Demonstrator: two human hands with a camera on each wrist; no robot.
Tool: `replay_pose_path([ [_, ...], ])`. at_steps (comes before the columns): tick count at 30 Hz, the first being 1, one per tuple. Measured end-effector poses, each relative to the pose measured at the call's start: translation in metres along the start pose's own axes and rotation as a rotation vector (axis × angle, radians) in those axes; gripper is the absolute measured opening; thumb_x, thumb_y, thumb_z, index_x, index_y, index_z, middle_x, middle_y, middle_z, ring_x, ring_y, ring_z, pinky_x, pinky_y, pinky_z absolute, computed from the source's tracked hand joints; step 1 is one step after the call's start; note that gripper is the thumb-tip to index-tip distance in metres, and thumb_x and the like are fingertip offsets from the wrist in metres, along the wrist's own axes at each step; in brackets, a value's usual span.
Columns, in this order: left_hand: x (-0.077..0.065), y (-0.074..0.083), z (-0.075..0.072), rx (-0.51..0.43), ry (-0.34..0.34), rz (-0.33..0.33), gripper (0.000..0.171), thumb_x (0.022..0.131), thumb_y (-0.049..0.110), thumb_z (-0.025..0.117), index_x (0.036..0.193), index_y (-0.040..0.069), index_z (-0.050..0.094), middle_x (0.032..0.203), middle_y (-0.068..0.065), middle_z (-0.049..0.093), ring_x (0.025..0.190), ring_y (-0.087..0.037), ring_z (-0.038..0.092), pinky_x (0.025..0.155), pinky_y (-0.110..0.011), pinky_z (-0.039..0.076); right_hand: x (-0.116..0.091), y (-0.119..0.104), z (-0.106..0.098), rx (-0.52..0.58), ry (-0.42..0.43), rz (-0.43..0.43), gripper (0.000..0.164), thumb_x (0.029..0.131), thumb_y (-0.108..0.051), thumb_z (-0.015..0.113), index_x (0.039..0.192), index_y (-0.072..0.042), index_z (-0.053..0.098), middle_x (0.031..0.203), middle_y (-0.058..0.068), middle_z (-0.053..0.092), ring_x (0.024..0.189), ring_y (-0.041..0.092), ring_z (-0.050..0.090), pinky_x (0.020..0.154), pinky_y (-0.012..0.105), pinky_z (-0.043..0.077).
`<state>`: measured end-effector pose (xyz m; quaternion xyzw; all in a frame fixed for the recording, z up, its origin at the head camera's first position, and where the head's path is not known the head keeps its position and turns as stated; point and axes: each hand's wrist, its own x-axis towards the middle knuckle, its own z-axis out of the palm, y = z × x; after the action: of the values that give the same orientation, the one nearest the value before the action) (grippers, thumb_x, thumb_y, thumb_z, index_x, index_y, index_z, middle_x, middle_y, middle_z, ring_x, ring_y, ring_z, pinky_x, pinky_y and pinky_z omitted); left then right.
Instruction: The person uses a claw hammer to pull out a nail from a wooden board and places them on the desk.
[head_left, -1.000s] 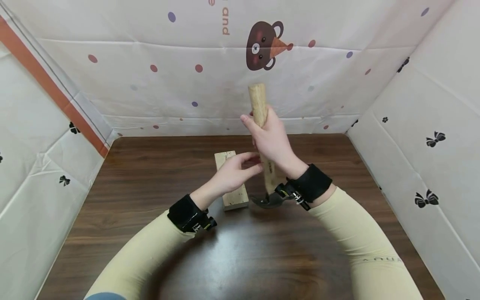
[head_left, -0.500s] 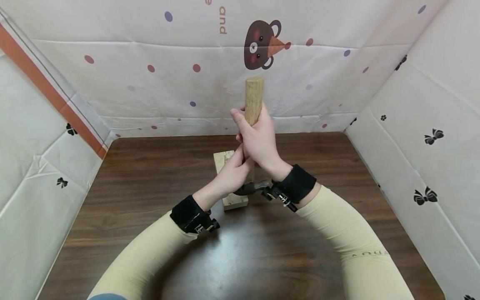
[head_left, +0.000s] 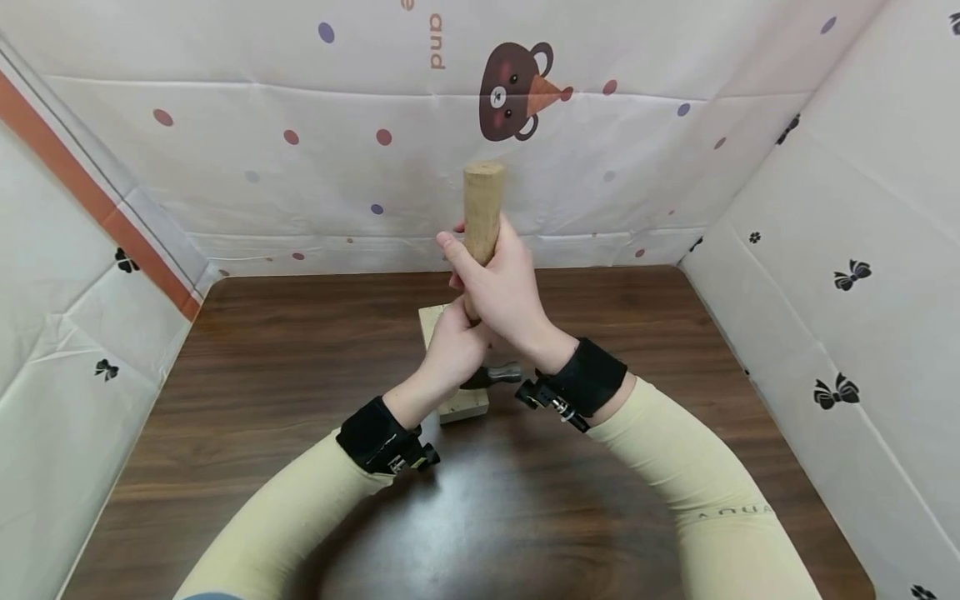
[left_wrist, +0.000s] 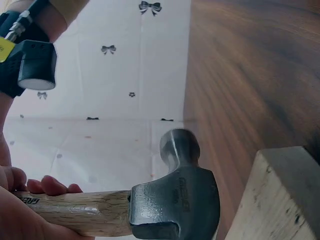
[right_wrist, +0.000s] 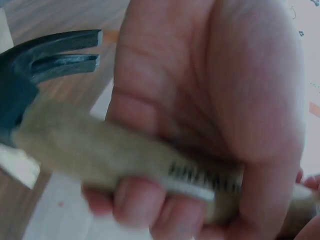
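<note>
A claw hammer [head_left: 483, 204] is held upright, head down, over a pale wooden block [head_left: 463, 405] on the table. My right hand [head_left: 501, 287] grips the upper wooden handle, leaving its butt end sticking out above. Lower on the handle, closer to the head, my left hand [head_left: 452, 348] wraps its fingers round it. In the left wrist view the dark steel hammer head [left_wrist: 175, 200] is beside the block [left_wrist: 277, 200]. The right wrist view shows the split claw [right_wrist: 65, 52] and curled fingers [right_wrist: 140, 200] around the handle. My left hand hides part of the block in the head view.
The dark wood-grain table [head_left: 315, 350] ends at a patterned white back sheet [head_left: 337, 175]. More white sheeting [head_left: 810, 317] rises along the right side, and a sheet with an orange stripe [head_left: 120, 225] stands on the left.
The hammer and my right hand have moved left, bringing the head from beside the block to over it. My left hand has gone from loose near the handle to gripping it.
</note>
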<state>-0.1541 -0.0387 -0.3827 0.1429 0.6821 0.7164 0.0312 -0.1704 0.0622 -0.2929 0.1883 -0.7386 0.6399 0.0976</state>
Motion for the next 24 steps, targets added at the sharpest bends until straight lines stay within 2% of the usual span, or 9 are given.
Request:
replay_pose_path([
  [3, -0.002, 0.005, -0.004, -0.012, -0.010, 0.001, 0.029, 0.106, 0.017, 0.064, 0.080, 0.008, 0.052, 0.062, -0.005, 0.047, 0.052, -0.019, 0.039, 0.052, -0.031, 0.034, 0.001, -0.010, -0.008, -0.020, -0.085, 0.004, 0.040, 0.103, -0.027, 0.072, 0.138, -0.012, 0.059, 0.099, 0.009, 0.071, 0.087, 0.028, 0.073, 0.084, 0.040, 0.058],
  [6, -0.002, 0.009, -0.008, -0.001, -0.021, -0.007, 0.029, 0.104, 0.020, 0.068, 0.081, 0.008, 0.057, 0.060, -0.006, 0.049, 0.050, -0.019, 0.042, 0.050, -0.032, 0.036, 0.003, -0.019, -0.017, 0.006, -0.160, -0.023, 0.056, 0.103, -0.023, 0.071, 0.154, -0.015, 0.051, 0.112, 0.011, 0.073, 0.104, 0.025, 0.072, 0.094, 0.042, 0.054],
  [8, -0.002, 0.012, -0.010, 0.016, -0.022, -0.010, 0.025, 0.101, 0.017, 0.070, 0.080, 0.008, 0.060, 0.059, -0.006, 0.049, 0.050, -0.018, 0.043, 0.050, -0.032, 0.038, 0.005, -0.023, -0.021, 0.067, -0.199, -0.041, 0.063, 0.103, -0.019, 0.069, 0.160, -0.014, 0.045, 0.122, 0.013, 0.071, 0.115, 0.025, 0.069, 0.100, 0.043, 0.051],
  [11, -0.001, 0.014, -0.013, 0.023, -0.036, -0.002, 0.022, 0.094, 0.009, 0.068, 0.074, 0.008, 0.061, 0.056, -0.004, 0.047, 0.049, -0.017, 0.043, 0.049, -0.031, 0.038, 0.004, -0.025, -0.023, 0.196, -0.248, -0.040, 0.061, 0.103, -0.012, 0.065, 0.160, -0.010, 0.044, 0.124, 0.018, 0.069, 0.121, 0.030, 0.066, 0.103, 0.044, 0.050],
  [14, -0.001, 0.015, -0.015, 0.007, -0.080, 0.008, 0.024, 0.088, 0.006, 0.066, 0.065, 0.009, 0.058, 0.051, -0.002, 0.046, 0.046, -0.016, 0.042, 0.048, -0.030, 0.036, -0.001, -0.021, -0.017, 0.312, -0.270, -0.031, 0.052, 0.103, -0.011, 0.063, 0.153, -0.006, 0.052, 0.111, 0.015, 0.073, 0.111, 0.029, 0.069, 0.099, 0.041, 0.053],
  [18, -0.003, 0.015, -0.014, -0.024, -0.147, -0.014, 0.021, 0.082, 0.005, 0.064, 0.064, 0.010, 0.054, 0.048, 0.000, 0.045, 0.044, -0.015, 0.043, 0.046, -0.029, 0.036, -0.008, -0.012, -0.005, 0.452, -0.263, -0.019, 0.031, 0.105, -0.014, 0.060, 0.134, -0.003, 0.064, 0.080, 0.008, 0.070, 0.077, 0.023, 0.070, 0.079, 0.036, 0.059],
  [19, -0.003, 0.014, -0.014, -0.038, -0.162, -0.013, 0.020, 0.081, 0.004, 0.064, 0.065, 0.010, 0.053, 0.049, 0.000, 0.045, 0.043, -0.014, 0.042, 0.046, -0.029, 0.036, -0.010, -0.010, -0.002, 0.477, -0.255, -0.019, 0.025, 0.105, -0.014, 0.060, 0.127, -0.004, 0.066, 0.079, 0.006, 0.068, 0.070, 0.021, 0.067, 0.075, 0.034, 0.059],
  [22, -0.005, 0.010, -0.013, -0.088, -0.192, -0.007, 0.016, 0.079, 0.001, 0.063, 0.071, 0.010, 0.051, 0.050, 0.000, 0.045, 0.043, -0.014, 0.042, 0.045, -0.028, 0.037, -0.015, -0.005, 0.002, 0.493, -0.227, -0.033, 0.010, 0.104, -0.017, 0.059, 0.103, -0.010, 0.065, 0.066, 0.001, 0.056, 0.055, 0.017, 0.053, 0.058, 0.029, 0.050],
  [24, -0.005, 0.008, -0.013, -0.115, -0.215, 0.001, 0.016, 0.077, -0.002, 0.061, 0.074, 0.009, 0.051, 0.050, 0.000, 0.044, 0.042, -0.014, 0.042, 0.044, -0.028, 0.036, -0.017, -0.003, 0.003, 0.491, -0.217, -0.051, 0.013, 0.103, -0.019, 0.060, 0.090, -0.014, 0.059, 0.061, -0.001, 0.048, 0.050, 0.017, 0.044, 0.051, 0.028, 0.041],
])
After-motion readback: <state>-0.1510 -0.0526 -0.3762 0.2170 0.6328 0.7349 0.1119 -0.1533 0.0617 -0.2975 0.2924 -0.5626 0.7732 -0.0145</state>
